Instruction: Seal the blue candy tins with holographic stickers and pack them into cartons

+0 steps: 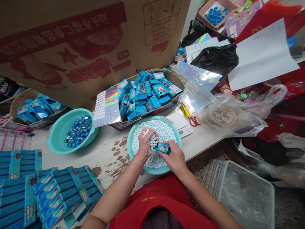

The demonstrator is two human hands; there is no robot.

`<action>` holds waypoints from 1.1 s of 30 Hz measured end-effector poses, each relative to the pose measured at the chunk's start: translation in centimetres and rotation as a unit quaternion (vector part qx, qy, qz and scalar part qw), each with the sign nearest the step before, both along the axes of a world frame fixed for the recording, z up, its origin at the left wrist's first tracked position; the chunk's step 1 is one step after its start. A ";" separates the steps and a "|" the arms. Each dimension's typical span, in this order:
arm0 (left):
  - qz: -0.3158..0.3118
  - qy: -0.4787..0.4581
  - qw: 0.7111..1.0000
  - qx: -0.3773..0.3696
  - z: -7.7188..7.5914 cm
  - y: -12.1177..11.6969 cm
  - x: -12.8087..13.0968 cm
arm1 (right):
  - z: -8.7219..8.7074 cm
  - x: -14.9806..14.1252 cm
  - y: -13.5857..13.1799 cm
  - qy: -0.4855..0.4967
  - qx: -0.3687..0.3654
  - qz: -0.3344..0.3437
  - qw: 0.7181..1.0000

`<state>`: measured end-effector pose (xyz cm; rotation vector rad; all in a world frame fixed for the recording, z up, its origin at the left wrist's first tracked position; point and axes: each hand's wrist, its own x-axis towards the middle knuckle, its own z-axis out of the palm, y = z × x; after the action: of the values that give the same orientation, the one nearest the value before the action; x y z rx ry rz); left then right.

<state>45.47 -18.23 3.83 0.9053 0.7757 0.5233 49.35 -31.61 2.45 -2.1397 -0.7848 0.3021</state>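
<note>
A turquoise basin (130,152) full of small white candies (154,163) stands on the table in front of me. Over its middle, my left hand (145,144) is cupped round a heap of these candies, fingers curled. Close beside it, my right hand (175,156) grips a small blue candy box (162,147), whose near end points at the candies in my left hand. Whether candies are inside the box cannot be made out. Behind the basin, a cut-down carton (152,111) holds a pile of similar blue boxes (143,92).
Left of me are a second turquoise basin (53,140) with blue and silver caps (79,132) and stacked blue display packs (69,187). Red scissors (194,121), a white scale (186,131) and a plastic bag (247,117) lie to the right. A plastic crate (247,190) stands below.
</note>
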 end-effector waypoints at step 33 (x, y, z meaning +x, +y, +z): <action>0.024 -0.005 0.999 0.022 1.2 0.4 1.2 | 0.1 0.8 1.3 0.074 0.059 -0.010 0.995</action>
<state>46.70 -17.79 5.03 0.9256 0.7818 0.5888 50.13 -30.28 2.58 -1.9891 -0.6792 0.3896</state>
